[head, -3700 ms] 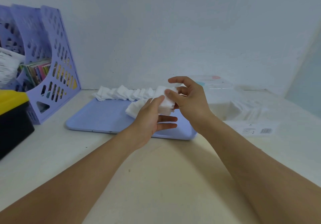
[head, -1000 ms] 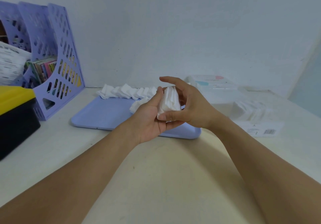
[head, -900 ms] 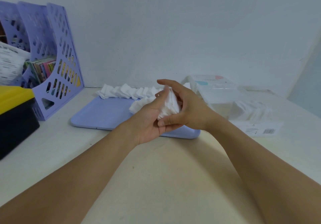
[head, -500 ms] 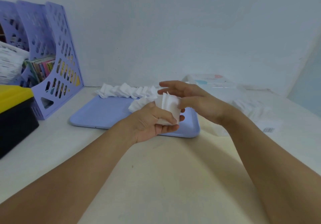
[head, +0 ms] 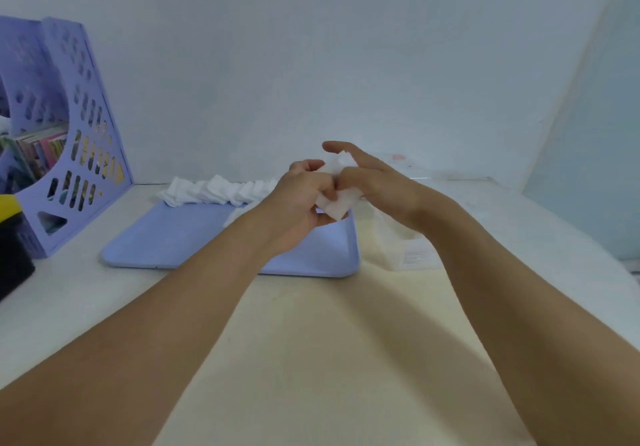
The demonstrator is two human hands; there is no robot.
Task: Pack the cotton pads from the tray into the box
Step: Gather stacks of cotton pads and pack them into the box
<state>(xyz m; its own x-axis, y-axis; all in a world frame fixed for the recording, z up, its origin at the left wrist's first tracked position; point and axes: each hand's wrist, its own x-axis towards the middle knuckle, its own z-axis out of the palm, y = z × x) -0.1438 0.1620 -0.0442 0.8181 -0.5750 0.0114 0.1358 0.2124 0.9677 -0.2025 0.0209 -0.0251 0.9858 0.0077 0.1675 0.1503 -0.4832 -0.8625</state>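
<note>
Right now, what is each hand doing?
Left hand: fingers curled round the stack of cotton pads, holding it.
Right hand: also on the stack, thumb pinching it, index finger extended.

Head view, looking down (close), forward

A small stack of white square cotton pads (head: 337,200) sits at frame centre, held above the right end of the tray, its edges fanned and uneven. A longer row of cotton pads (head: 221,192) lies overlapped along the far edge of the flat lavender tray (head: 180,238), left of centre. The clear plastic box (head: 401,248) stands just right of the tray, blurred, a label on its near side.
</note>
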